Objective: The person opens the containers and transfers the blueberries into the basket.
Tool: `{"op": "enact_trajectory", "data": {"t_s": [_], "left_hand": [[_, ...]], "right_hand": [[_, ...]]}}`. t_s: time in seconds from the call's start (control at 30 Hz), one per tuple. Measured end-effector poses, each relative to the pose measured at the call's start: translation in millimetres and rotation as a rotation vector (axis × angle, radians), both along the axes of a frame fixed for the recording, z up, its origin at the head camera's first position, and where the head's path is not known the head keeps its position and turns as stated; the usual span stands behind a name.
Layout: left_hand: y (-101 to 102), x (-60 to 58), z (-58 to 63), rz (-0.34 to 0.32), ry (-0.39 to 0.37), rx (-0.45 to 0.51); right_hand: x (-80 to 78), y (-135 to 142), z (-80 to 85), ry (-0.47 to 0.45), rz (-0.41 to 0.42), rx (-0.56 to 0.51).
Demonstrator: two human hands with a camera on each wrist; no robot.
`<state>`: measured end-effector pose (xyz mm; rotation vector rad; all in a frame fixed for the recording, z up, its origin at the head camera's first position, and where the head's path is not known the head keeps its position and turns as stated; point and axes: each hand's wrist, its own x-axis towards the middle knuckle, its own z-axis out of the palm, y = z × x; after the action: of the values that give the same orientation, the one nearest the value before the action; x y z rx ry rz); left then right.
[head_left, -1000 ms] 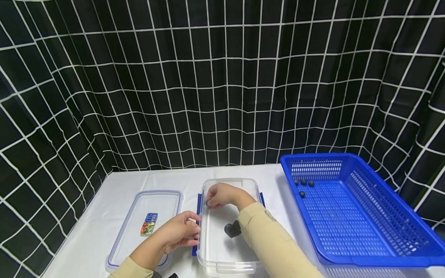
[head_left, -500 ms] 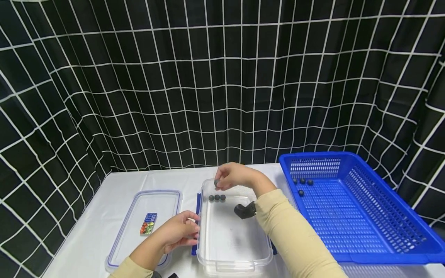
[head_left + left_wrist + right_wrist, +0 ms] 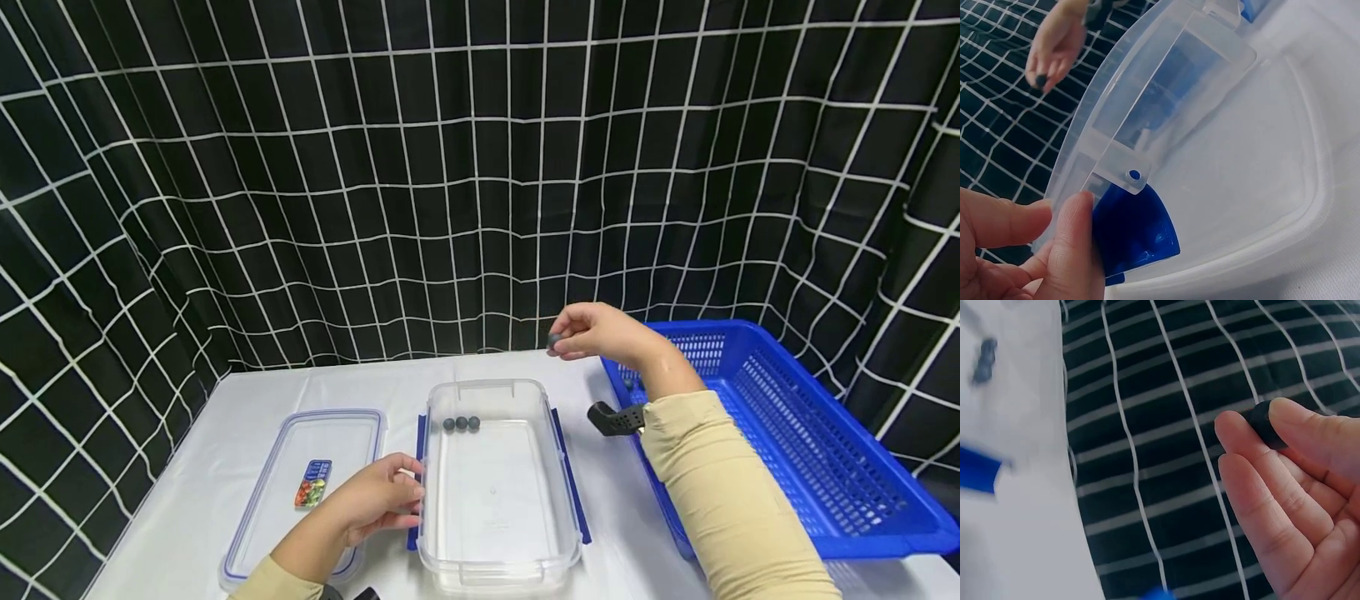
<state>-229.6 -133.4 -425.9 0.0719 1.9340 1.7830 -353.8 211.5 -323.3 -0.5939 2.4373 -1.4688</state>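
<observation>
My right hand (image 3: 603, 337) is raised between the clear box and the blue basket, pinching a small dark ball (image 3: 554, 341) between thumb and finger. The same ball (image 3: 1266, 426) shows closely in the right wrist view. At the table's middle stands a lidless clear plastic box (image 3: 495, 554) with blue side latches. Inside it, 3 dark balls (image 3: 461, 423) line up in a row by the far left corner. My left hand (image 3: 378, 500) touches the box's left side, fingertips against the rim and blue latch (image 3: 1138, 228).
A blue perforated basket (image 3: 795, 467) stands at the right; my right forearm covers much of its left part, with one dark ball (image 3: 627, 384) visible. The clear lid (image 3: 258, 492) with a colourful label lies at the left. A black gridded curtain (image 3: 450, 208) hangs behind the white table.
My right hand has lifted out of the box with a ball and moved right toward the basket, uncovering the row inside. My left hand has stayed at the box's side.
</observation>
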Motion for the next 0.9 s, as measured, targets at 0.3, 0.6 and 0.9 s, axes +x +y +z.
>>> {"op": "enact_trajectory", "data": {"t_s": [0.3,0.6,0.9], "left_hand": [[1.2,0.9,-2.1,0.013,0.003,-0.005],[1.4,0.8,-2.4,0.020,0.000,-0.011],[2.6,3.1,1.2,0.020,0.009,-0.019]], "right_hand": [[10.3,89.2,-15.9,-0.002,-0.146,-0.070],[17.8,157.4,-56.8,-0.077,-0.257,-0.131],[15.1,172.0,-78.9,-0.158,-0.315,-0.104]]}}
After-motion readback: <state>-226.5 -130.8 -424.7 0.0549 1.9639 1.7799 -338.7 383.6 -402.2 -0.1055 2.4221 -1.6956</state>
